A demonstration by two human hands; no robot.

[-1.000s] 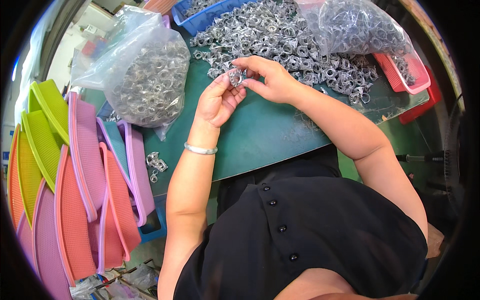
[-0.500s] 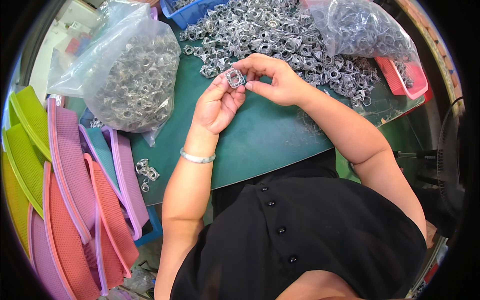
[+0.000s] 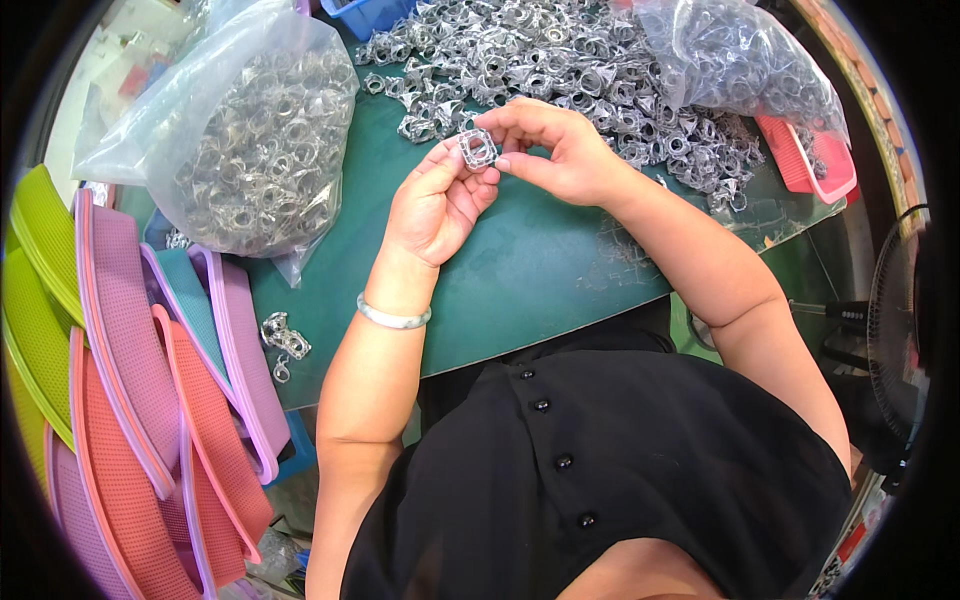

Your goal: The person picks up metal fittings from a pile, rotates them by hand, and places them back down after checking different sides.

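Note:
Between my two hands is a small silver metal casting (image 3: 478,149), roughly square with a round opening. My left hand (image 3: 438,205) pinches it from the left between thumb and fingers. On the other side, the fingertips of my right hand (image 3: 553,150) close on its right and upper edge. A large heap of similar silver castings (image 3: 560,60) lies just beyond my hands on the green table (image 3: 500,260). A few loose castings (image 3: 284,335) rest near the table's left edge.
A clear plastic bag full of castings (image 3: 260,150) stands at left, another bag (image 3: 740,60) at far right above a pink basket (image 3: 825,170). Colourful stacked plastic baskets (image 3: 125,330) crowd the left side. A blue bin (image 3: 375,15) sits at the back, a fan (image 3: 895,310) at right.
The casting has turned slightly in my fingers, its opening now facing me more squarely. Both hands keep their grip; the whole view has shifted a little.

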